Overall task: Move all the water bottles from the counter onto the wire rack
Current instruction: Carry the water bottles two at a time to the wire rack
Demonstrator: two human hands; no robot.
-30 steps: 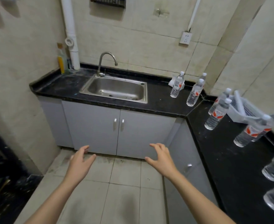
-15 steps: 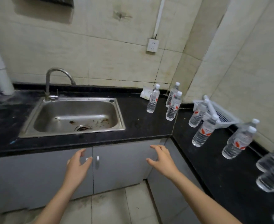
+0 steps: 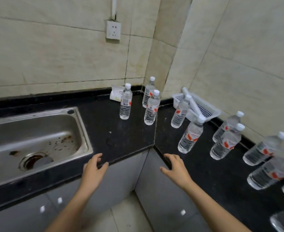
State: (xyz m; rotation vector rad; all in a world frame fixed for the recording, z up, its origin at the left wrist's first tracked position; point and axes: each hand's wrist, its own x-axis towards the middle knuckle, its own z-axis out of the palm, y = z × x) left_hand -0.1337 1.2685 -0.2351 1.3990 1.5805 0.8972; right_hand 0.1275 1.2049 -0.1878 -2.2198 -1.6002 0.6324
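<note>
Left hand [image 3: 94, 169] open and empty, fingers loosely spread, tips at the front edge of the tabletop [image 3: 126, 139] just left of its inner corner. Right hand [image 3: 175, 169] likewise open and empty, palm down, fingers splayed at the front edge just right of that corner. Resting or hovering: cannot tell. No contact with any bottle.

Nearest water bottle [image 3: 190, 136] upright just beyond the right hand, near but apart. Behind it, a second bottle [image 3: 179, 113], just in front of a white perforated plastic basket [image 3: 203, 108] at the back edge. Toward the back corner, three upright: front corner bottle [image 3: 152, 108], left corner bottle [image 3: 125, 102], rear corner bottle [image 3: 148, 92]. Along the right-hand run, a pair of bottles [image 3: 225, 144] one behind the other, then the far-right bottles [image 3: 261, 149], the last ones cut by the frame.

All of clear ribbed plastic, cylindrical, with white screw caps and red-and-white labels.

Tabletop L-shaped, black speckled stone, slightly glossy. Stainless-steel sink [image 3: 37, 134] sunk into the left run, rectangular, rust-brown stains around the round drain. Soft white packet [image 3: 116, 94] at the back edge behind the left corner bottle. Flat grey cabinet doors [image 3: 163, 190] below. Beige wall tiles with a white socket [image 3: 113, 30] above.
</note>
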